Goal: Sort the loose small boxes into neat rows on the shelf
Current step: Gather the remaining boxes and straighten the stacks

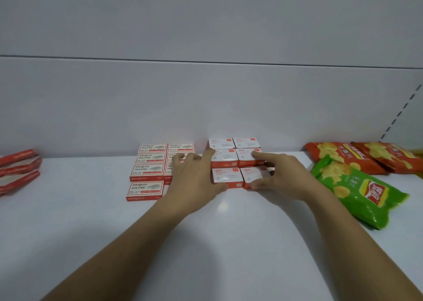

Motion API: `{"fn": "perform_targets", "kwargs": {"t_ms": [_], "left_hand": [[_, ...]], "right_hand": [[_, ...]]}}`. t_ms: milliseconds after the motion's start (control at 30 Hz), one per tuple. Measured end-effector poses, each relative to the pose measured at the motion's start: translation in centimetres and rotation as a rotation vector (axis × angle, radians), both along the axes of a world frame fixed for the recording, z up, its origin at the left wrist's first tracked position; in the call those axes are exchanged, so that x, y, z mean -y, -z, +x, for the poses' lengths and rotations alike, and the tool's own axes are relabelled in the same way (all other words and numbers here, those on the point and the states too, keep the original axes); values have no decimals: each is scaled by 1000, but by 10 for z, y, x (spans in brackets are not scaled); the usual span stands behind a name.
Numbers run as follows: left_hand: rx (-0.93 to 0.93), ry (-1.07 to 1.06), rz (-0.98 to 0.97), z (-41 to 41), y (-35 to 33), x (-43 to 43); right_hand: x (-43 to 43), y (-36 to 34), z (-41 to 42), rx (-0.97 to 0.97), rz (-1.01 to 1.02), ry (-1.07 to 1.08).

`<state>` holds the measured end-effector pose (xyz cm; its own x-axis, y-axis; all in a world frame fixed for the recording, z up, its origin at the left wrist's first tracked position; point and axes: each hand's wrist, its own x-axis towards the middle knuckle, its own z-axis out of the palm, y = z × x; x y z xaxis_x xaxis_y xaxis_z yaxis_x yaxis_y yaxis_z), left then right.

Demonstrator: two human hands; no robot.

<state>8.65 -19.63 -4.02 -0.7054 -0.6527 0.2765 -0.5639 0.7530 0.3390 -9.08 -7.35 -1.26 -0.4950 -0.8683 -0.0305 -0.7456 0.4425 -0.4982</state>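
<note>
White shelf (68, 220) fills the lower half of your view, with a pale back panel (206, 99) rising behind it.

Right side: a green crisp bag (357, 191) lies flat near the front, and two red crisp bags (366, 156) lie behind it toward the back panel. The green bag overlaps the front edge of the nearer red one.

Far left edge: a stack of flat red-edged packs (18, 170), partly out of view, well apart from everything else.

Centre-left: the staple boxes (146, 170), red and white, marked 24/6, set in two columns running front to back. The left column shows four boxes; the right column is partly hidden by your left hand.

Centre-right: six red-and-white small boxes (235, 161) in a block, two across and three deep, sides touching. The print is too blurred to read.

Your left hand (194, 177) lies palm down with fingers spread, not clamped on anything. It spans the gap between the two groups: fingertips over the right staple column, thumb against the front-left small box (226, 177).

Your right hand (277, 177) is also spread. Its forefinger rests on top of the middle-right box (248, 157) and its thumb presses the front face of the front-right box (254, 175). It frames the block's right side without lifting a box.
</note>
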Motion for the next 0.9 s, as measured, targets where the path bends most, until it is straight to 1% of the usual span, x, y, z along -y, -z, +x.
{"fn": "perform_targets", "kwargs": {"t_ms": [67, 200, 300, 367, 467, 533, 600, 700, 800, 900], "left_hand": [[0, -4, 4, -1, 0, 0], [12, 2, 16, 0, 0, -1], [30, 21, 10, 0, -1, -1], [55, 30, -14, 1, -1, -2], [72, 52, -44, 6, -6, -3], [47, 42, -87, 14, -13, -2], [-1, 16, -147, 26, -23, 3], [-74, -11, -196, 49, -40, 15], [-37, -62, -262, 81, -52, 28], [11, -167, -247, 121, -58, 46]], "right_hand": [[1, 1, 1, -1, 3, -11], [2, 4, 9, -52, -68, 34], [2, 6, 12, -54, -78, 46], [1, 4, 14, -64, -59, 42], [1, -1, 19, -90, 23, 20], [3, -9, 24, -154, 35, 31], [10, -23, 33, -240, -15, 25], [28, -44, 56, -329, -80, -89], [54, -58, 88, -358, -115, -207], [83, -64, 124, -368, -115, -318]]}}
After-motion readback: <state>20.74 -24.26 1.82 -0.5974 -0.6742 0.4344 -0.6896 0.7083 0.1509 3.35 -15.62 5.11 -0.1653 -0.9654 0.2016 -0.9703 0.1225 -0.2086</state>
